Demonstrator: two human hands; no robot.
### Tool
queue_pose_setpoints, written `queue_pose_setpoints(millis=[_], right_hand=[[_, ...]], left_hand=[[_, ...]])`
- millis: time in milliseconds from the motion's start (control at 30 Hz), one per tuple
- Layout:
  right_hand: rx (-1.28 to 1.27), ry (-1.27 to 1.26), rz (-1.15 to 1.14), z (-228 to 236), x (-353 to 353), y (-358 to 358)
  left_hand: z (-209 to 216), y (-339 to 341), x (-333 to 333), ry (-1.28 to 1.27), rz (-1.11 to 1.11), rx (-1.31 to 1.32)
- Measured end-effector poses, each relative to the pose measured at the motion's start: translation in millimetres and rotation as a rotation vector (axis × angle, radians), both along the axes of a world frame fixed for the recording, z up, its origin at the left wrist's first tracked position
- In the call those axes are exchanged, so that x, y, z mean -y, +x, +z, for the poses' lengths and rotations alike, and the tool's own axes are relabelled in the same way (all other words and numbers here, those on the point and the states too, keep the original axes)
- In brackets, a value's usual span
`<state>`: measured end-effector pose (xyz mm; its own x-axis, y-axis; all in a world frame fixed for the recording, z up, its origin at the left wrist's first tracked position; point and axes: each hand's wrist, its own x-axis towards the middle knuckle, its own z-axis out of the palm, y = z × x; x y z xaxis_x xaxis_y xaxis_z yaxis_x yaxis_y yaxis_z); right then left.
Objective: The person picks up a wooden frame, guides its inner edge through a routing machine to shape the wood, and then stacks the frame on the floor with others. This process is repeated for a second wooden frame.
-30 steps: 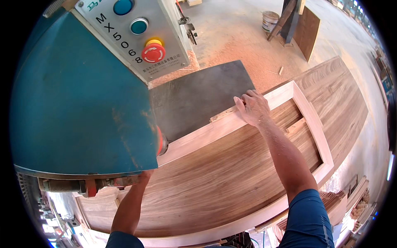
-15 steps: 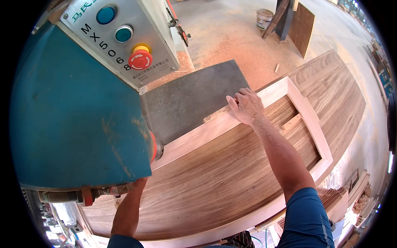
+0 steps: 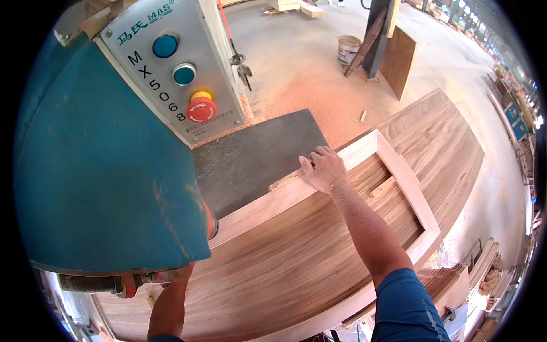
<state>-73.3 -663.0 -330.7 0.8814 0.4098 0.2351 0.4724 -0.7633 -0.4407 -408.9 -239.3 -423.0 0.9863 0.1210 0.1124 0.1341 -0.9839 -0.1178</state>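
The step in hand looks like working the far rail of the pale wooden frame [image 3: 268, 206] along the round red-rimmed tool head [image 3: 212, 223], which pokes out at the right side of the teal machine hood [image 3: 114, 165]; the frame lies on the brown wood-grained counter [image 3: 436, 128], its far rail beside the dark grey plate [image 3: 256, 159] and its left part hidden by the hood; the right hand [image 3: 326, 171] has its grip closed over that rail, fingers curled across it, near the far right corner and well apart from the tool head; the left forearm [image 3: 169, 308] goes up beneath the hood, so the left grip is out of sight and I cannot tell how far open it is or what it holds; whether rail and tool head touch is also unclear.

The next move, I judge, calls for even sideways guidance, with light, steady pressure toward the head; the right grip would need to let go well before the tool, and the left hand, hidden so near the machine, asks for most care.
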Motion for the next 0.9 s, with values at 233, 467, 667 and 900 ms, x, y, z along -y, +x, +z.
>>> queue_pose_setpoints(millis=[233, 467, 667, 900], right_hand=[[0.013, 0.046, -0.026, -6.9, -0.6, 8.4], [0.01, 0.047, -0.106, -7.0, -10.0, 18.2], [0.048, 0.043, -0.19, -4.7, -17.5, 34.1], [0.098, 0.049, -0.301, 7.7, -32.1, 57.2]], left_hand=[[21.1, 23.1, 5.2, -0.13, -0.075, -0.039], [44.7, 72.4, -1.0, -0.229, -0.196, -0.08], [71.8, 127.9, -17.0, -0.293, -0.331, -0.119], [102.7, 201.3, -42.7, -0.374, -0.486, -0.148]])
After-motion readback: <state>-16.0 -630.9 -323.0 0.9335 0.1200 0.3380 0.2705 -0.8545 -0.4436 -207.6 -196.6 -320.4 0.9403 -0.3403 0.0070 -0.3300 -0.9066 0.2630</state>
